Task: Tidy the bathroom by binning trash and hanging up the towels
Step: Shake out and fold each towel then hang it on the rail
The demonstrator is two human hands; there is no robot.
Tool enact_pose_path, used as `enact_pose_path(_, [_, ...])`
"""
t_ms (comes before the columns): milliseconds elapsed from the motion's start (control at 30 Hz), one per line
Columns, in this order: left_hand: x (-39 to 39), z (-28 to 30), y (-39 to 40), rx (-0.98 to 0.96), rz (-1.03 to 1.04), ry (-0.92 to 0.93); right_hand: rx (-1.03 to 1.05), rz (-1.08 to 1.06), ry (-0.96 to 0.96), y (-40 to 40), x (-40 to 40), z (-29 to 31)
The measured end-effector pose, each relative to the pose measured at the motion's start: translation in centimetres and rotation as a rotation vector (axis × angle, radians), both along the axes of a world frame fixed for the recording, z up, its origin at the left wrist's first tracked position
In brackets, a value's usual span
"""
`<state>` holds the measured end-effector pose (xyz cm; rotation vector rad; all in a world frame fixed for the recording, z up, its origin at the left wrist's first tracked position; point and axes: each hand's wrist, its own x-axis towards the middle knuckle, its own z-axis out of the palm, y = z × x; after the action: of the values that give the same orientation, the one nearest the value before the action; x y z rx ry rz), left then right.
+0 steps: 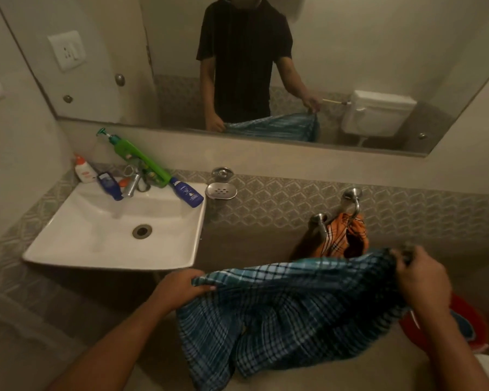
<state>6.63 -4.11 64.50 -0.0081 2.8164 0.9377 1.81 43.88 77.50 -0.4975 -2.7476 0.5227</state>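
Right hand (422, 273): fingers curled round one upper corner of the blue checked towel (288, 309), gripping it. The fingertips are blurred, so the exact hold cannot be made out.

Left hand (181, 286): pinches the opposite upper corner of the same towel, thumb over the cloth.

Blue checked towel: stretched between the two hands, its top edge roughly level, the rest hanging down in loose folds. It touches nothing but the hands. It sits just below the towel ring (350, 203) on the wall.

Towel ring: a metal fitting with two wall mounts, fixed to the patterned tile band to the right of the sink (68, 238). An orange checked towel (342, 238) is already bunched through it.

Sink: white basin against the wall. Along its back edge stand a green pump bottle (130, 153), a dark blue bottle (187, 193), a small white bottle (84, 170) and a tap (133, 182). A metal soap dish (220, 190) hangs on the wall just beside the sink's right back corner.

Red bucket (469, 320): on the floor beneath the right forearm, partly hidden.

Step in hand, by judgement: hanging the second towel; one towel looks done. No trash is plainly in view.

Next move, by judgement: lift the spread edge to the ring, gather or fold the cloth narrow enough to pass through, and feed it beside the orange towel without pulling that one loose.
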Motion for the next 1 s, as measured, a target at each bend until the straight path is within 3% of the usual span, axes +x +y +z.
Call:
enact_pose_path(133, [-0.8,3.0,3.3,-0.019,-0.087,0.184,-0.012,0.274,-0.148,-5.3,0.8,-2.8])
enact_pose_path(267, [-0.7,5.4,6.9,-0.057,-0.246,0.488,-0.088,0.840,-0.385,-13.8,3.0,-4.4])
enact_pose_path(333, [-0.5,6.1,8.0,-0.029,-0.325,0.593,-0.065,1.000,-0.453,-17.1,3.7,-5.1])
enact_pose_path(433, [0.0,7.1,7.7,0.111,-0.415,0.522,0.057,0.957,-0.339,-19.1,3.2,-5.8])
enact_pose_path(567, [1.0,7.8,4.7,0.101,-0.487,-0.008,0.109,0.757,-0.239,-18.4,2.0,-5.8])
enact_pose_path(667, [1.4,8.3,2.9,0.076,-0.487,-0.237,0.132,0.679,-0.135,-18.4,2.5,-6.9])
enact_pose_path(733, [1.3,8.5,2.0,-0.093,-0.468,-0.236,0.119,0.660,-0.086,-18.7,3.0,-8.3])
enact_pose_path(833, [1.2,8.5,1.2,-0.375,-0.222,0.008,0.120,0.713,-0.106,-18.9,3.4,-10.0])
enact_pose_path(933, [1.6,8.0,0.4,-0.359,-0.010,0.241,0.125,0.750,-0.200,-19.2,4.0,-10.8])
enact_pose_path(1000, [1.9,7.6,0.0,-0.290,0.046,0.286,0.078,0.628,-0.231,-19.2,4.6,-10.9])
